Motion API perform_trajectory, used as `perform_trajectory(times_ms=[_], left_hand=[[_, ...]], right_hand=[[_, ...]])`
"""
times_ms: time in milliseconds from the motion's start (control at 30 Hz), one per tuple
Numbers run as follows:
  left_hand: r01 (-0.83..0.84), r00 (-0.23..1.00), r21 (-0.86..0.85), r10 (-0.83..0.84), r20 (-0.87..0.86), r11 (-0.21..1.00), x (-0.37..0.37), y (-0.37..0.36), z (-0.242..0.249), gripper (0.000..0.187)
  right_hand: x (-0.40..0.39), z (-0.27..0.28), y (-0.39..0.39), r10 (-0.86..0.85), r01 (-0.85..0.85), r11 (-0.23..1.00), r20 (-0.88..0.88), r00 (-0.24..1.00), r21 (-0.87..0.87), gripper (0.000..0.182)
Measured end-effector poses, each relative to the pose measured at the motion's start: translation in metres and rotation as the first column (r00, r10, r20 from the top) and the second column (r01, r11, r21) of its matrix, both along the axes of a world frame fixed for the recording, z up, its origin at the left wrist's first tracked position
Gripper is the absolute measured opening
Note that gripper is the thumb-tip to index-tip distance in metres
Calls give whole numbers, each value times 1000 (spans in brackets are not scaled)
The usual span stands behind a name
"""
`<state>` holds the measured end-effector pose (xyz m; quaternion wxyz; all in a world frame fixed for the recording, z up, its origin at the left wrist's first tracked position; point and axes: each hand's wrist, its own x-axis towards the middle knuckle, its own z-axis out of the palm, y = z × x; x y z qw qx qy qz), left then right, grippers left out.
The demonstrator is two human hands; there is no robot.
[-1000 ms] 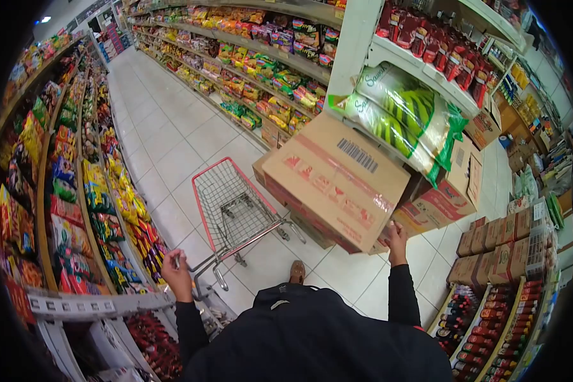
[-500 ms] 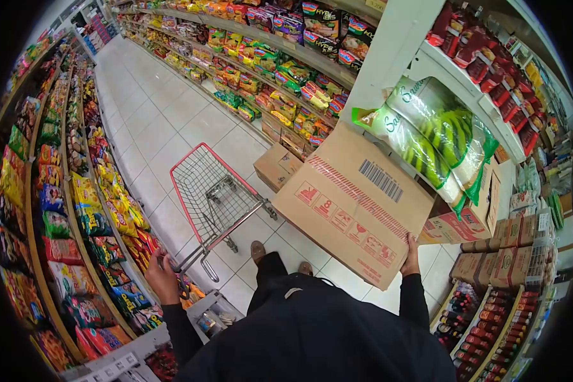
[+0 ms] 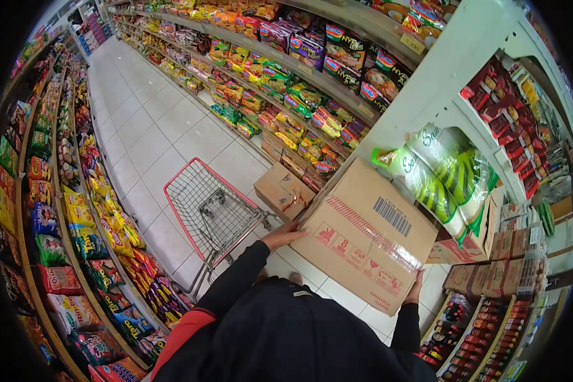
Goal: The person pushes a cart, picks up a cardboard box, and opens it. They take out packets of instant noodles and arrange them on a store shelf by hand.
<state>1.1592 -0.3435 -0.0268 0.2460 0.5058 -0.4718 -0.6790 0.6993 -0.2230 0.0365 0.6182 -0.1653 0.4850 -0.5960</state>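
A large brown cardboard box [image 3: 369, 235] with red print and a barcode lies tilted in front of me on the right. My left hand [image 3: 285, 236] touches its near left edge, the fingers partly hidden by the box. On the lower right side, my right hand [image 3: 415, 290] grips the box with its fingers along the edge. Green and white rice bags [image 3: 442, 178] lie just behind the box, on top of another carton [image 3: 486, 232]. Left of the box stands a wire shopping cart [image 3: 213, 210] with a red rim, empty inside.
A smaller carton [image 3: 283, 191] sits on the floor between the cart and the shelf. Noodle packs fill the shelf [image 3: 299, 70] ahead, snack bags the shelf [image 3: 76, 223] on the left. Bottles [image 3: 477, 340] and stacked cartons [image 3: 509, 254] stand at the right.
My left hand has moved right, from beside the cart handle to the left edge of the large box. My right hand stays at the box. The view has shifted slightly.
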Motion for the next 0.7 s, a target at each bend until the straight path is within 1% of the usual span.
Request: perform_trajectory(times_ms=[33,67,100,133,200,233,300,333,367,433,467,567,633,667,700], left_hand=[[53,998,14,-53,-16,998,-3,-4,-7,79],[106,994,23,-105,-34,994,-6,-11,-13,78],[103,994,13,-102,-35,995,-6,-18,-10,78],[105,991,92,-96,-97,990,-4,-20,-4,77],[122,973,249,-67,-219,961,-4,-21,5,77],[120,973,239,-67,-220,964,-9,-23,5,77],[77,911,307,59,-409,948,-21,-19,11,75],[50,894,307,95,-438,950,-26,-17,17,75],[42,890,311,105,-443,950,-28,-16,22,75],[45,918,325,90,-387,945,-30,-14,33,74],[30,915,331,107,-389,943,-31,-11,41,74],[-27,905,331,164,-394,943,-41,11,74,74],[-146,889,315,264,-373,938,-44,29,99,73],[-176,886,333,297,-357,926,-42,38,111,73],[-207,878,338,326,-350,918,-37,46,113,73]], right_hand=[[0,-4,4,5,-5,1000,-3,1000,-8,69],[-4,-10,7,-11,10,1000,31,999,6,71],[-8,-16,8,-29,28,999,66,997,21,73],[-11,-22,9,-17,15,999,91,996,30,77],[-12,-25,16,-23,19,999,105,994,39,78],[-11,-24,14,-21,16,999,116,993,45,78],[-9,-26,14,-18,11,999,136,991,53,76],[-12,-27,16,-18,8,997,154,988,71,74],[-21,-33,19,-9,-2,997,148,989,75,74],[-30,-44,16,-4,7,989,-23,1000,149,76],[-34,-43,16,13,-9,988,-26,1000,156,76],[-15,10,12,75,-77,985,21,997,151,74],[-8,39,11,155,-166,972,78,985,166,76],[-8,48,9,153,-168,970,99,983,175,71],[-7,53,7,182,-199,963,105,978,180,71]])
